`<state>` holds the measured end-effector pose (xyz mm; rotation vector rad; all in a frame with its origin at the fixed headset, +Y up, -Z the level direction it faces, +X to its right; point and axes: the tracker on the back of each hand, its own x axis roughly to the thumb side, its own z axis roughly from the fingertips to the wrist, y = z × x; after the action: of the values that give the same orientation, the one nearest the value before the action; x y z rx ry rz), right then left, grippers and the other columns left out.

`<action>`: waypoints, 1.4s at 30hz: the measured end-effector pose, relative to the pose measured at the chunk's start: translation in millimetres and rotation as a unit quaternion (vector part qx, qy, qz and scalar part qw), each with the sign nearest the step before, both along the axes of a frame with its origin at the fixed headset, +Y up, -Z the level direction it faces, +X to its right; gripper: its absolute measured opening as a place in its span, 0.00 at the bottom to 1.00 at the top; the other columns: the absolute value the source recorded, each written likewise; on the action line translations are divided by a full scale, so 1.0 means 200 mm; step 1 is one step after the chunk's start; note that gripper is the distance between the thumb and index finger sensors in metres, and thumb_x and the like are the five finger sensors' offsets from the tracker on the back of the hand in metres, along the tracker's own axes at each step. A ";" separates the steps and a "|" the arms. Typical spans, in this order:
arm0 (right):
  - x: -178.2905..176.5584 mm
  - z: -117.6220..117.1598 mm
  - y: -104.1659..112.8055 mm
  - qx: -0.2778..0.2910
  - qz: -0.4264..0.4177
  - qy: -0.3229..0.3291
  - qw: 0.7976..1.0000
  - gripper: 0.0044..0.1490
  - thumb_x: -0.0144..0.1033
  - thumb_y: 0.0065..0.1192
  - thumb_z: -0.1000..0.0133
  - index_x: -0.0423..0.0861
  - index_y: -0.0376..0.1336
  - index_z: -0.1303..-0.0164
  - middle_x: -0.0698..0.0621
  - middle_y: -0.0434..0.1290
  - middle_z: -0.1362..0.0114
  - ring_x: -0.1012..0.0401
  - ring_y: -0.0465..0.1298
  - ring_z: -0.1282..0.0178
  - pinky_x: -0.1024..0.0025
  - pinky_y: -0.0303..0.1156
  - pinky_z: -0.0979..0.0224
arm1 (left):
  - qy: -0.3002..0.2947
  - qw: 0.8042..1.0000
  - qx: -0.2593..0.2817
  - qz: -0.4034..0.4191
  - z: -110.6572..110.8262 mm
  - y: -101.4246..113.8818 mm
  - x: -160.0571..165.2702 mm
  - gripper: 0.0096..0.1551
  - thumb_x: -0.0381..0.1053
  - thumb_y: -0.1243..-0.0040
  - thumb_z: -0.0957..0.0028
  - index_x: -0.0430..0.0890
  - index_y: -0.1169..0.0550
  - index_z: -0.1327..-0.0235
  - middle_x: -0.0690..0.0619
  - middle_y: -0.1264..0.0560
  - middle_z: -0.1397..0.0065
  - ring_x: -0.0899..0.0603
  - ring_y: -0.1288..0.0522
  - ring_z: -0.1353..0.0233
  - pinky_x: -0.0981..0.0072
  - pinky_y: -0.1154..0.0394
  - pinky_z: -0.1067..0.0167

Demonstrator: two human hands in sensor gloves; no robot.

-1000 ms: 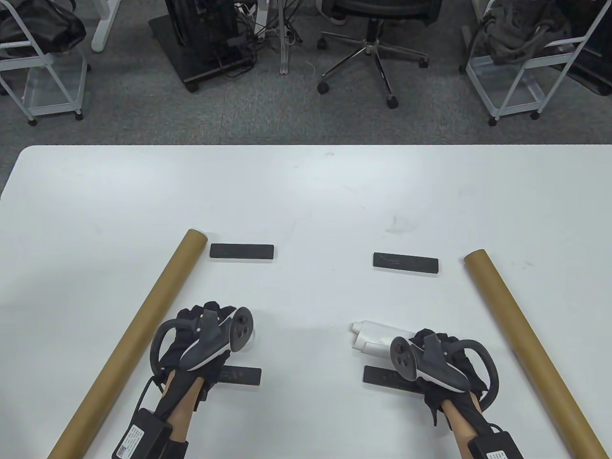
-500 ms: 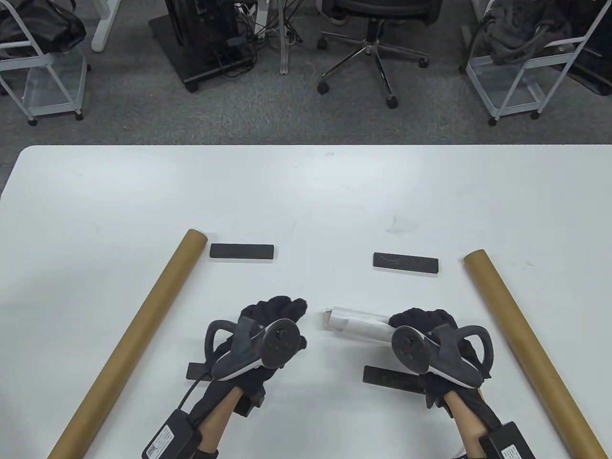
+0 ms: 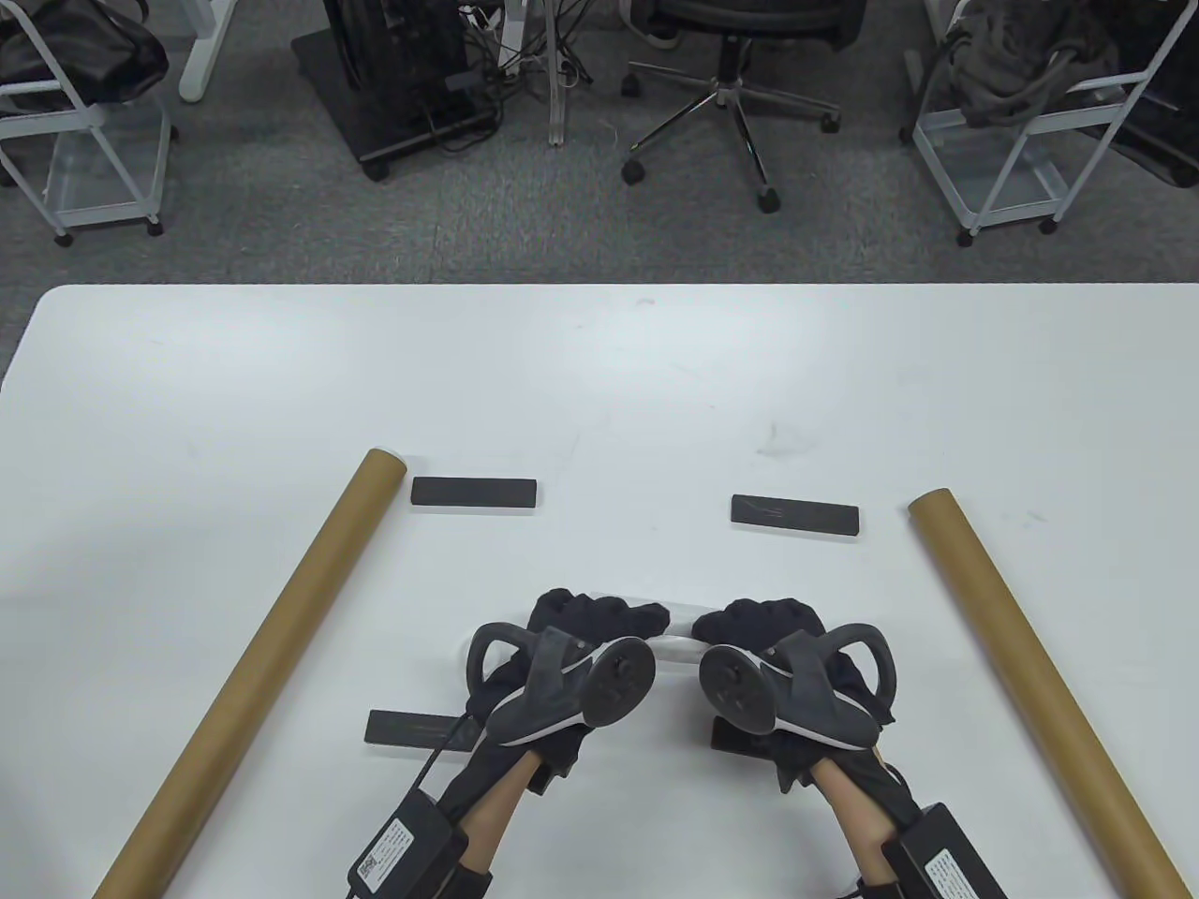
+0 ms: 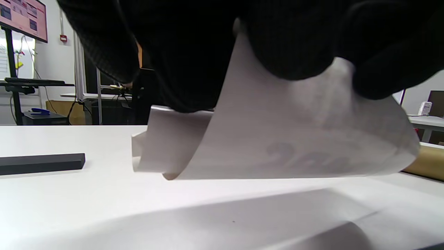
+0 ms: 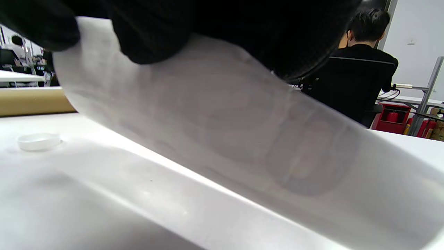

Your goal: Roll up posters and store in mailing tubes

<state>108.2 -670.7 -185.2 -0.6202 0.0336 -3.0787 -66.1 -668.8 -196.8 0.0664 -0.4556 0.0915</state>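
Near table edge, left hand (image 3: 585, 646) and right hand (image 3: 777, 646) side by side, both gripping rolled white poster (image 3: 676, 646), fingers curled round it; roll mostly hidden under gloves in table view, loose outer sheet visible in left wrist view (image 4: 277, 139). Just below hands, two black bars (image 3: 412, 729) (image 3: 735, 735) flat on table (image 3: 599, 375). Out to either side, brown mailing tubes (image 3: 253, 665) (image 3: 1030, 674), angled, well apart. Farther back, two more black bars (image 3: 474, 493) (image 3: 794, 515). Beyond table, office chair (image 3: 740, 84).
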 end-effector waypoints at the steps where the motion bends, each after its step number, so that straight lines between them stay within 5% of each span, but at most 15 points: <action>1: 0.00 0.00 -0.01 0.001 -0.010 0.000 1.000 0.24 0.38 0.58 0.45 0.54 0.64 0.37 0.52 0.77 0.36 0.53 0.80 0.41 0.41 0.71 0.27 | 0.000 1.000 0.004 0.008 0.00 0.00 -0.01 0.24 0.56 0.38 0.48 0.62 0.21 0.37 0.63 0.16 0.40 0.51 0.15 0.42 0.43 0.27 0.26; 5: 0.05 -0.01 -0.05 -0.016 -0.072 -0.007 0.997 0.30 0.40 0.56 0.43 0.51 0.60 0.28 0.50 0.74 0.32 0.50 0.79 0.37 0.39 0.69 0.26 | 0.015 0.999 0.028 0.031 0.00 0.03 -0.06 0.23 0.56 0.38 0.48 0.60 0.20 0.38 0.62 0.17 0.40 0.50 0.16 0.42 0.43 0.27 0.26; 9: 0.11 -0.01 -0.06 -0.032 -0.085 -0.019 0.996 0.41 0.44 0.65 0.49 0.49 0.57 0.25 0.50 0.73 0.31 0.49 0.77 0.36 0.37 0.67 0.25 | 0.027 0.997 0.028 0.071 -0.01 0.06 -0.14 0.22 0.56 0.39 0.47 0.61 0.21 0.39 0.62 0.17 0.40 0.50 0.16 0.41 0.42 0.27 0.26; 16: 0.11 0.03 -0.05 0.003 -0.084 -0.021 0.996 0.30 0.41 0.59 0.45 0.50 0.63 0.31 0.51 0.77 0.38 0.51 0.80 0.42 0.39 0.69 0.27 | 0.024 0.999 0.033 0.031 0.03 0.02 -0.20 0.23 0.56 0.39 0.47 0.61 0.21 0.38 0.60 0.18 0.36 0.48 0.16 0.37 0.41 0.27 0.25; 21: 0.06 0.06 -0.04 0.023 -0.061 -0.017 0.998 0.29 0.40 0.57 0.44 0.50 0.62 0.31 0.52 0.77 0.39 0.52 0.80 0.43 0.39 0.69 0.27 | 0.005 0.992 0.089 -0.091 0.09 -0.01 -0.12 0.38 0.60 0.40 0.49 0.60 0.33 0.21 0.56 0.23 0.24 0.45 0.20 0.27 0.39 0.29 0.24; 26: 0.04 0.08 -0.05 0.031 -0.051 -0.009 0.998 0.29 0.40 0.57 0.44 0.51 0.62 0.31 0.53 0.77 0.38 0.52 0.80 0.42 0.39 0.70 0.27 | -0.017 0.989 0.100 -0.106 0.10 -0.04 -0.05 0.40 0.61 0.41 0.49 0.60 0.35 0.20 0.55 0.25 0.21 0.43 0.22 0.22 0.40 0.29 0.23; 33: 0.06 0.07 -0.07 0.026 -0.053 -0.018 0.998 0.30 0.39 0.55 0.43 0.49 0.61 0.29 0.52 0.76 0.37 0.51 0.79 0.42 0.39 0.70 0.27 | -0.021 0.979 0.143 -0.144 0.11 -0.03 -0.02 0.23 0.60 0.44 0.47 0.61 0.23 0.38 0.61 0.19 0.32 0.47 0.18 0.29 0.40 0.29 0.23; 39: 0.04 0.08 -0.08 0.015 -0.068 -0.005 0.998 0.29 0.39 0.54 0.43 0.49 0.60 0.29 0.51 0.75 0.37 0.51 0.79 0.43 0.39 0.70 0.28 | -0.039 0.982 0.133 -0.126 0.13 -0.05 0.01 0.37 0.60 0.43 0.47 0.59 0.34 0.21 0.60 0.20 0.31 0.47 0.17 0.31 0.44 0.28 0.23; 42: 0.04 0.08 -0.08 0.018 -0.073 -0.005 0.997 0.31 0.40 0.54 0.43 0.48 0.59 0.27 0.51 0.75 0.37 0.51 0.79 0.43 0.39 0.70 0.28 | -0.045 0.977 0.154 -0.143 0.14 -0.04 0.02 0.31 0.57 0.50 0.44 0.61 0.34 0.24 0.61 0.19 0.39 0.51 0.16 0.44 0.47 0.24 0.26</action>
<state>115.5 -686.6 -169.0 -0.6268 0.1389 -3.2137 -62.5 -676.4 -168.5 0.3013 -0.5628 -0.2608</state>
